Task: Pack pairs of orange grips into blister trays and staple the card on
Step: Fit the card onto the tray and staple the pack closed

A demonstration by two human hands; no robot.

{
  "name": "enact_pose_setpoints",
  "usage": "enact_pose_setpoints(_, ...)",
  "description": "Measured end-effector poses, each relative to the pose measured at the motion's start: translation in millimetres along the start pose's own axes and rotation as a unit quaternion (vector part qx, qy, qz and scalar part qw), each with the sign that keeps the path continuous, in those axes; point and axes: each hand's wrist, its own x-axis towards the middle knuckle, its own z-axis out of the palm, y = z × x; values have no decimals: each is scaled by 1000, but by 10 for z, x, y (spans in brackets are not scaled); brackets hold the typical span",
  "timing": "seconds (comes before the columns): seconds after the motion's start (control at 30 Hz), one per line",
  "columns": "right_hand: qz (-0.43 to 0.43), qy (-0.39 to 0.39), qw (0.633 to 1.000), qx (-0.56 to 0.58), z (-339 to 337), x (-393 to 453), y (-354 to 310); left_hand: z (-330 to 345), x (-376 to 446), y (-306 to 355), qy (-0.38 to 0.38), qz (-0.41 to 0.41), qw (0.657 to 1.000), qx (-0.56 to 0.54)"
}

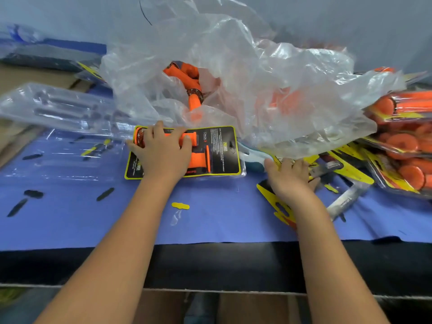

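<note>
You are seating the pair, by my judgement. The big clear bag (pixel 233 78) at twelve o'clock holds loose orange grips (pixel 194 90). At three o'clock, packed blisters (pixel 402 136) are stacked, full of grips. At nine o'clock lie empty blister trays (pixel 58 108). At centre, your left hand (pixel 163 153) presses, fingers spread flat, on two grips (pixel 198 157) lying on the black card (pixel 222 146). Your right hand (pixel 292 178) rests on yellow cards (pixel 350 171); whether it pinches one, I cannot tell. Next you will likely want the stapler (pixel 346 199), just right of that hand.

Packing bench: stacked finished packs (pixel 404 141)
</note>
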Motion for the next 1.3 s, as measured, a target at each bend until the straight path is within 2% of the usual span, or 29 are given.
enact_pose_setpoints(0.07,16,9,997,-76,-91,77,-4,30,-16,2,24,-1,1000,-8)
enact_pose_setpoints(0.13,7,120,983,-140,-178,74,-82,56,-36,-4,43,1,999,-18)
enact_pose_setpoints(0.2,-38,259,964,-41,-215,22,-273,68,-52,-17,57,1,998,-36)
enact_pose_setpoints(0.23,-55,280,958,32,-209,-16,-391,67,-58,-24,65,0,997,-50)
enact_pose_setpoints(0.3,-83,245,961,101,-129,-65,-630,50,-71,-37,85,-7,993,-83)
enact_pose_setpoints(0.4,-108,162,975,104,107,-104,-837,14,-90,-40,93,-13,990,-110)
enact_pose_setpoints(0.5,-127,144,958,213,269,-98,-805,17,-107,-47,81,-3,993,-90)
enact_pose_setpoints(0.57,-137,103,917,359,264,-106,-749,19,-107,-47,85,2,992,-88)
enact_pose_setpoints(0.67,-140,-20,820,555,250,-118,-694,9,-103,-54,104,-2,987,-124)
enact_pose_setpoints(0.73,-128,-113,776,607,288,-131,-701,8,-105,-77,116,1,979,-167)
enact_pose_setpoints(0.77,-128,-141,769,610,313,-141,-706,9,-108,-93,119,3,975,-185)
enact_pose_setpoints(0.87,-148,-161,783,583,379,-149,-711,11,-106,-118,120,-7,974,-193)
enact_pose_setpoints(0.97,-168,-172,780,578,407,-110,-683,-3,-123,-103,112,-4,983,-145)
enact_pose_setpoints(1.03,-174,-189,760,597,413,-79,-654,-25,-149,-108,103,30,988,-114)
enact_pose_setpoints(1.13,-177,-213,712,645,397,-59,-626,-62,-180,-185,51,115,986,-108)
enact_pose_setpoints(1.23,-170,-173,697,675,382,-59,-627,-48,-173,-249,11,163,982,-98)
enact_pose_setpoints(1.3,-157,-136,696,688,383,-61,-650,-15,-158,-253,23,149,985,-83)
